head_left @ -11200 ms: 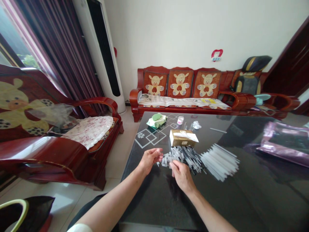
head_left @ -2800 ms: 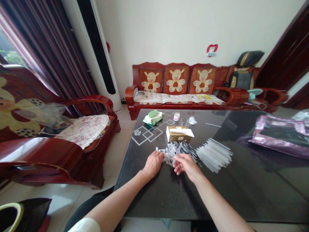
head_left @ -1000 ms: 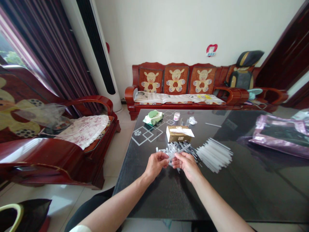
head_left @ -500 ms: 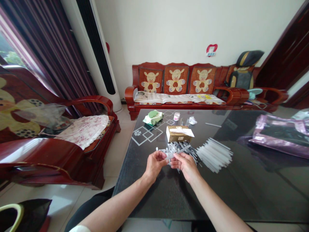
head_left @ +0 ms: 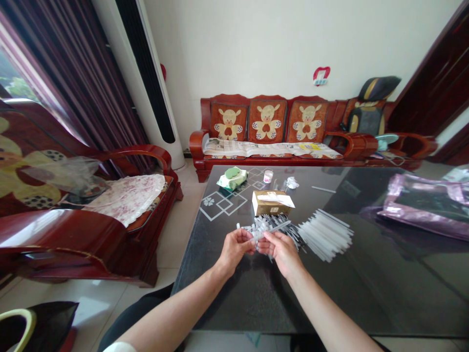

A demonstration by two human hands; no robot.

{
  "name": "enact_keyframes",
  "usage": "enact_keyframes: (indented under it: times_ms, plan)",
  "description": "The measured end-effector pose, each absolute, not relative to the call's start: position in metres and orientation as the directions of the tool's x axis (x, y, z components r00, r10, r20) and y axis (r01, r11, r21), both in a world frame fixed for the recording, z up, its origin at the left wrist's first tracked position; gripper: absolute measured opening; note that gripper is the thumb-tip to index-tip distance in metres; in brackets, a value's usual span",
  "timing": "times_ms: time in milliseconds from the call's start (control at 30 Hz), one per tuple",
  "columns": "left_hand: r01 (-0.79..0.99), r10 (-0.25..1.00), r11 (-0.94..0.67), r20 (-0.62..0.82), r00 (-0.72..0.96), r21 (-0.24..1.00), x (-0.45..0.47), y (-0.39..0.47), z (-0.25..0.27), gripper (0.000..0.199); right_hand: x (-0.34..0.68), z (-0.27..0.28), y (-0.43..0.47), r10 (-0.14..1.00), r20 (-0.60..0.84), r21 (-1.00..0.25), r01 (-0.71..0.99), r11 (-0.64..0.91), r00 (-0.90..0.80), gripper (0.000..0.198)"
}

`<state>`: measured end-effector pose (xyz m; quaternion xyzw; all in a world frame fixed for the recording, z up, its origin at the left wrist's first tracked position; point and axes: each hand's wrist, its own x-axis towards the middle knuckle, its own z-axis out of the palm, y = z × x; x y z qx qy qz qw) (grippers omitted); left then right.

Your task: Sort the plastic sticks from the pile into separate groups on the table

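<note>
My left hand (head_left: 236, 250) is closed, its thumb and fingertips pinched on something too small to make out. Right beside it, almost touching, my right hand (head_left: 281, 250) grips a thin translucent white tube (head_left: 283, 225) that points up and to the right. Just beyond my fingertips lies a heap of small translucent white plastic pieces (head_left: 261, 224), partly hidden by the hands. Thin black sticks (head_left: 293, 231) are piled to its right. Farther right, a bundle of long translucent white tubes (head_left: 326, 235) lies fanned out on the dark tabletop (head_left: 234, 303).
Behind the heaps stands a gold and white box (head_left: 271, 203). A green wipes pack (head_left: 232, 179), a small white cup (head_left: 268, 176), crumpled tissue (head_left: 292, 183) and a lone tube (head_left: 323, 189) lie farther back. At right is a purple-edged clear bag (head_left: 421, 208). Wooden seats surround the table.
My hands have drawn very slightly closer together at the fingertips. The heaps and other objects have not moved.
</note>
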<state>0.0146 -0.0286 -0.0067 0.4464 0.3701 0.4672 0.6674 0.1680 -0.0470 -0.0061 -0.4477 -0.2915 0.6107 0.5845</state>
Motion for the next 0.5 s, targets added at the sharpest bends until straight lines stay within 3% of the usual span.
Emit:
enact_keyframes:
  times_ms: [333,500]
  plan:
    - [-0.297,0.956,0.212,-0.135,0.259,0.931,0.008,-0.023,-0.008,0.033,0.178,0.000,-0.045,0.971,-0.222,-0.894,-0.416,-0.168,0.087,0.024]
    - [-0.355,0.967,0.199,-0.124,0.224,0.913,-0.003,-0.013,-0.004,0.031,0.185,0.007,-0.047,0.968,-0.250,-0.909,-0.340,-0.239,-0.012,0.020]
